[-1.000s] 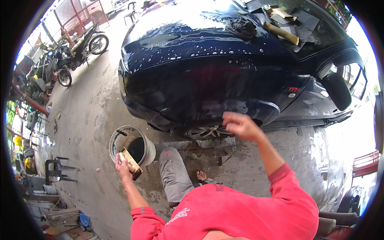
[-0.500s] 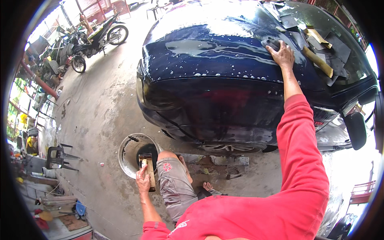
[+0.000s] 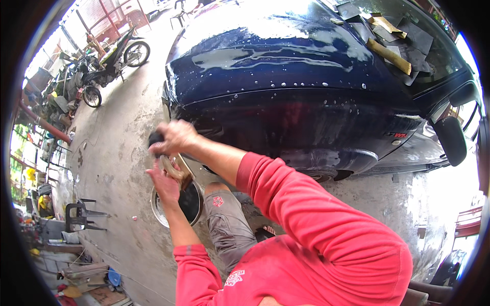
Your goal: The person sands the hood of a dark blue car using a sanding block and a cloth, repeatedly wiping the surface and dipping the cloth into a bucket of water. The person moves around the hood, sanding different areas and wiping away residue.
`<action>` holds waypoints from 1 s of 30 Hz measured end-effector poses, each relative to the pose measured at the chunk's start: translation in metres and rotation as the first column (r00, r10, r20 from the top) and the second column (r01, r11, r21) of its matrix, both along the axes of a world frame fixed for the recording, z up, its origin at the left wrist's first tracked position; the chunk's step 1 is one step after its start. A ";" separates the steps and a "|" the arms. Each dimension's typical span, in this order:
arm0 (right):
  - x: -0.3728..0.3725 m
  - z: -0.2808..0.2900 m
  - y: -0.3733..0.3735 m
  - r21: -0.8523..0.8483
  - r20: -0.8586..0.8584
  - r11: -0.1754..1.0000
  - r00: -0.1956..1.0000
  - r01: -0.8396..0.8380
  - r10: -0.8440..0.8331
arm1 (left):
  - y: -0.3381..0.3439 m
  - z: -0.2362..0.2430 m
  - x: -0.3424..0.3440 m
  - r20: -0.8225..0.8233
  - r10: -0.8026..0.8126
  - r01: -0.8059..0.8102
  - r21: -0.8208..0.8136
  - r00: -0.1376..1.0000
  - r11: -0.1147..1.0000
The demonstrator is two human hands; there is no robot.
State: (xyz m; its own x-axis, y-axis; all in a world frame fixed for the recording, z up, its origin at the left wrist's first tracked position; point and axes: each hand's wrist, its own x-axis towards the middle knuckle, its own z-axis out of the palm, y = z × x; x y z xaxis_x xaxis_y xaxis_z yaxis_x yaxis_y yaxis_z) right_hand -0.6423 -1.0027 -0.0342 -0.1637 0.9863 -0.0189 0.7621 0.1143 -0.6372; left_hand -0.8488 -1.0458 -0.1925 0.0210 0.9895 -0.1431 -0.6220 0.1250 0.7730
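Note:
My left hand is above a round bucket of dark water, closed on a wooden block with a handle that looks like a sanding block. Close above it, my right hand, slightly smeared by motion, grips a dark sponge-like pad. The two hands nearly meet, and my right forearm crosses in front of the car. Beyond them stands the dark blue car, its hood wet, with pale sanded patches and foam drops along the edge.
Dark sheets and a rolled tan piece lie on the car's windshield. The side mirror juts out at right. At far left stand a motorcycle and a dark plastic chair. Boards and clutter lie at lower left.
My right hand has left the hood and swung left and down with the dark pad to above the bucket. My left hand has lifted the wooden block higher, up and to the left.

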 end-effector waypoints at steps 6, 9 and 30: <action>0.086 0.007 -0.036 0.257 0.336 0.947 0.937 -0.192 0.099 | -0.005 -0.056 -0.085 -0.104 0.073 -0.101 -0.295 0.992 0.950; 0.233 0.023 -0.057 0.273 0.620 0.954 0.735 0.126 -0.275 | -0.021 -0.116 -0.120 -0.614 -0.055 -0.156 -0.284 0.787 0.946; 0.373 0.038 -0.079 0.254 0.708 0.857 0.517 0.448 -0.480 | 0.011 -0.318 -0.089 -0.733 -0.664 0.075 -0.678 -0.151 0.731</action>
